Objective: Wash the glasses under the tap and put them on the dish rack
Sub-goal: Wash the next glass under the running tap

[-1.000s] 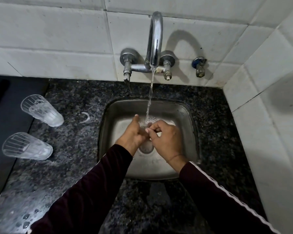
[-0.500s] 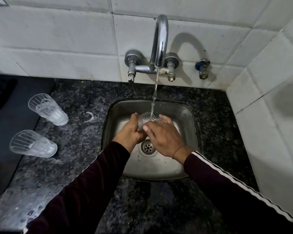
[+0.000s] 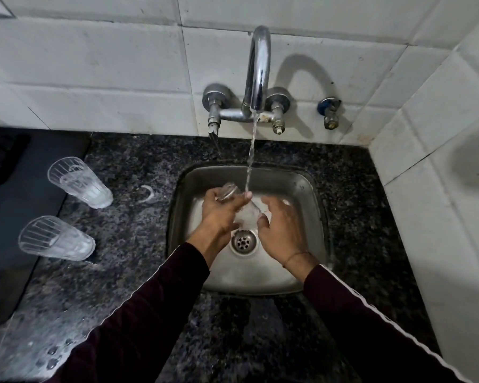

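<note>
**Glass under the running tap, over the sink**

Over the square stainless-steel sink [image 3: 310, 194], gripped in the left hand [image 3: 219, 214]: a clear ribbed drinking glass [image 3: 228, 191], tilted, one end poking out above the knuckles, the rest running down and to the right between both hands. Grip of the left hand closed around that glass, fingers curled over it. Right hand [image 3: 281, 230] just beside, fingers loosely bent and spread, fingertips [image 3: 262, 221] at the lower end of the glass; cannot tell whether touching or merely near, with blur and splashing water there. Falling from the curved chrome wall tap [image 3: 257, 70]: a thin stream of water [image 3: 250, 150], landing at the left hand's fingertips and the glass. Directly below the hands, the round metal drain [image 3: 243, 241].

On the speckled dark granite bench [image 3: 127, 167], left of the sink and well apart from it: two more clear ribbed glasses, both lying tilted with open mouths toward the left. Farther glass [image 3: 79, 182] near the back, nearer glass [image 3: 56, 239] in front of it, both at the edge of a dark flat mat [image 3: 14, 205]. Between farther glass and sink, a small white curved scrap [image 3: 149, 193]. Water drops on the bench at lower left. Dark maroon sleeves on both forearms, the right sleeve [image 3: 371, 327] edged with a white stripe.
</note>
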